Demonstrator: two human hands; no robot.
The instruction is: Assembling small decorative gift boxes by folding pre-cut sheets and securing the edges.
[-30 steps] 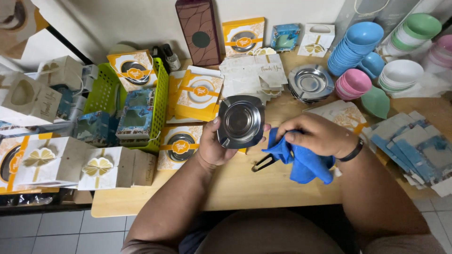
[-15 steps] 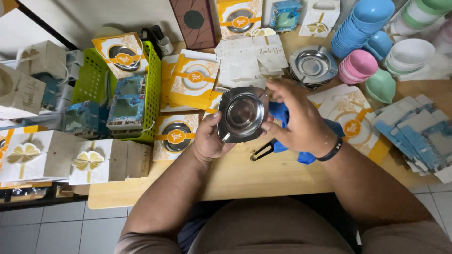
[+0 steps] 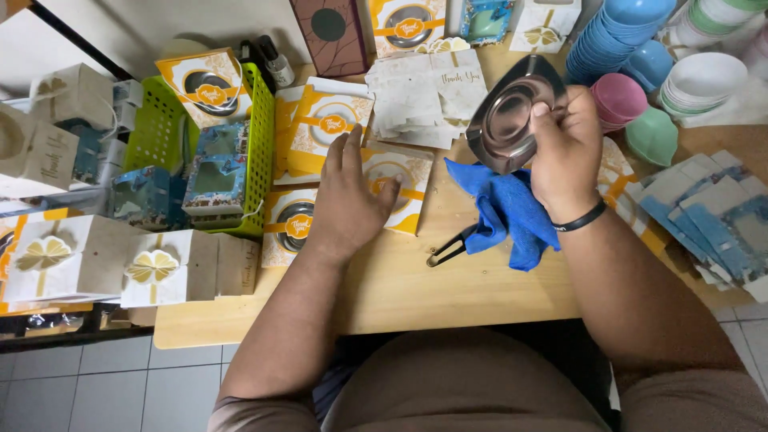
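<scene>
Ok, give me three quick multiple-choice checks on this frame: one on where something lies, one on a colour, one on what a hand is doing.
1. Where does the blue cloth lie?
A. in the green basket
B. on the wooden table, under the right hand
C. on the floor tiles

2. What colour is the plastic basket on the left?
A. green
B. red
C. white

3. What is the right hand doing?
A. lying flat and empty
B. holding scissors
C. holding up a small steel bowl

Answers:
1 B: the cloth sits on the wooden table below the raised right hand, next to a black-handled tool.
2 A: its mesh walls are bright green.
3 C: the fingers grip the rim of the steel bowl, tilted above the table, while the left hand rests on a yellow-and-white gift box.
</scene>
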